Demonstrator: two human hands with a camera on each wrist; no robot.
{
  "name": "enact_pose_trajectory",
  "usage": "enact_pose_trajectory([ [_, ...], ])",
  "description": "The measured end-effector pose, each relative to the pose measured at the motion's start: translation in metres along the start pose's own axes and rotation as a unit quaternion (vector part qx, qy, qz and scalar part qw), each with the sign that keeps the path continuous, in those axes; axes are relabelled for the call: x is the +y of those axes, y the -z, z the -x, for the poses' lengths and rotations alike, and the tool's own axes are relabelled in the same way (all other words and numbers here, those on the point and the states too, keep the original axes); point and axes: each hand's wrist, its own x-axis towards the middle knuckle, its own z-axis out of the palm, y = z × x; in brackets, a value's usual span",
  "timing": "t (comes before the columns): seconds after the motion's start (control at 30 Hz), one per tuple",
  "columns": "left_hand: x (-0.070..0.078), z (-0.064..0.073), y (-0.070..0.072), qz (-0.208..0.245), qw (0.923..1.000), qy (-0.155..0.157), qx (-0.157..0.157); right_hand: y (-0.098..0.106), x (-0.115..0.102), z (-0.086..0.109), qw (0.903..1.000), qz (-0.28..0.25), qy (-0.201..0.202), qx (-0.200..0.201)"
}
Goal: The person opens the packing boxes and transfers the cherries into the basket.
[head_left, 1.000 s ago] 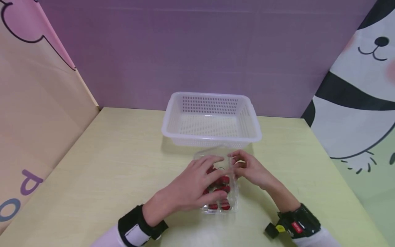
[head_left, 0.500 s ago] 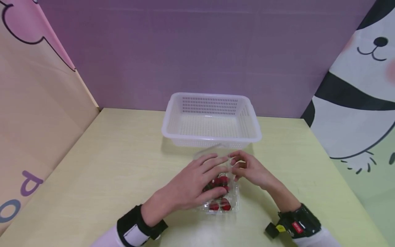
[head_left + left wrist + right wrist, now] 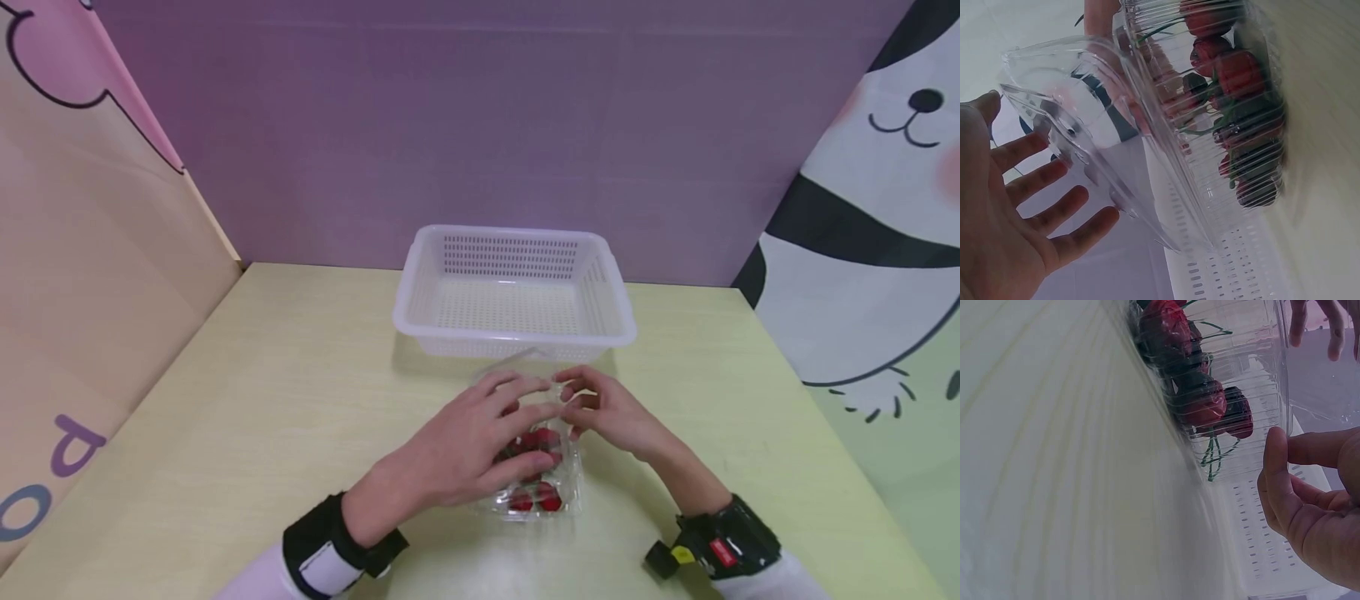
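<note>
A clear plastic clamshell box [image 3: 573, 492] holds several dark red fruits [image 3: 1239, 74] with thin green stems. Its clear lid [image 3: 1063, 62] stands partly raised, tilted over the box in the left wrist view. My left hand [image 3: 472, 442] reaches over the box with straight, spread fingers, the fingertips right at the lid's edge and the palm facing it. At the box's far right side, my right hand [image 3: 611, 412] pinches the rim between thumb and fingers, as the right wrist view shows. The left hand covers part of the fruits in the head view.
Just behind the box stands a white perforated plastic basket [image 3: 513, 343] with nothing in it. The light wooden table [image 3: 300, 375] ends at a purple back panel [image 3: 390, 125]. Printed panels stand at left and right.
My left hand's fingers have shifted slightly to the right and its thumb has risen a little. The lid's tilt has changed. The right hand keeps its pinch on the rim.
</note>
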Motion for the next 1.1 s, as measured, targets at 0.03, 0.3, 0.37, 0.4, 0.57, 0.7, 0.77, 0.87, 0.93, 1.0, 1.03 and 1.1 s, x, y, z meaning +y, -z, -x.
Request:
enact_pose_trajectory([
  [0.03,0.000,0.000,0.000,0.000,1.0000,0.001,0.001,0.000,0.000,0.000,1.0000,0.000,0.001,0.000],
  [0.3,0.002,0.001,0.004,0.014,0.9997,0.017,0.009,0.000,0.001,0.000,1.0000,0.000,0.003,0.000],
  [0.37,0.002,0.002,0.006,0.017,0.9996,0.018,0.014,0.000,0.001,0.000,1.0000,-0.002,0.002,0.000],
  [0.4,0.002,0.003,0.006,0.021,0.9995,0.019,0.017,0.000,0.001,0.000,1.0000,-0.004,0.001,0.000],
  [0.57,0.002,0.006,0.010,0.036,0.9983,0.036,0.029,0.000,0.002,0.000,0.9999,-0.015,-0.004,-0.002],
  [0.7,0.004,0.008,0.013,0.040,0.9968,0.057,0.040,0.000,0.001,0.000,0.9999,-0.015,-0.006,-0.001],
  [0.77,0.005,0.009,0.015,0.044,0.9959,0.066,0.045,0.000,0.000,0.000,0.9999,-0.015,-0.007,0.000],
  [0.87,0.006,0.009,0.016,0.052,0.9946,0.076,0.048,0.000,0.000,0.000,0.9999,-0.013,-0.008,0.001],
  [0.93,0.006,0.010,0.017,0.058,0.9935,0.086,0.046,-0.001,0.000,0.001,0.9999,-0.013,-0.008,0.001],
  [1.0,0.007,0.010,0.018,0.064,0.9920,0.099,0.044,-0.001,0.000,0.001,0.9999,-0.013,-0.007,0.001],
  [1.03,0.008,0.010,0.018,0.068,0.9910,0.107,0.043,-0.001,0.000,0.001,0.9999,-0.013,-0.007,0.001],
  [1.1,0.009,0.010,0.020,0.075,0.9885,0.124,0.042,-0.001,0.000,0.001,0.9999,-0.011,-0.007,0.001],
])
